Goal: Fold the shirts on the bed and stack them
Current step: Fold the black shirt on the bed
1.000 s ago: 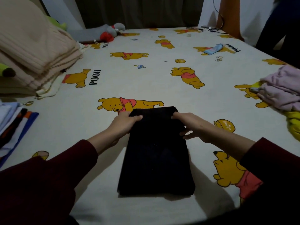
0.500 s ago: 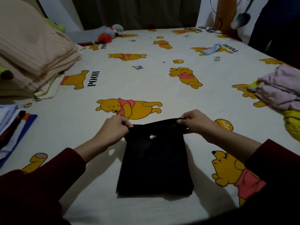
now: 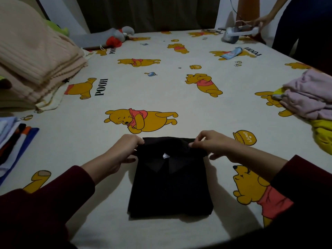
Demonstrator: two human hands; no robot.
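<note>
A black shirt (image 3: 170, 187) lies folded into a narrow rectangle on the bed (image 3: 125, 90), right in front of me. Its collar and a small white label show near the far end. My left hand (image 3: 124, 150) pinches the far left corner of the shirt, and my right hand (image 3: 210, 142) pinches the far right corner; the far edge is lifted slightly off the sheet. A stack of folded shirts (image 3: 12, 141) sits at the left edge of the bed. Unfolded pink and yellow clothes (image 3: 312, 99) lie in a heap at the right edge.
A beige ribbed blanket pile (image 3: 34, 58) fills the far left. A grey and red plush toy (image 3: 116, 35) lies at the far edge. Another person's hand (image 3: 262, 20) holds a white device over the bed's far right corner, near a small blue item (image 3: 231, 53).
Both hands have pulled the shirt's far edge toward me, shortening the fold and exposing the collar. A person's hand with a device has come into view at far right.
</note>
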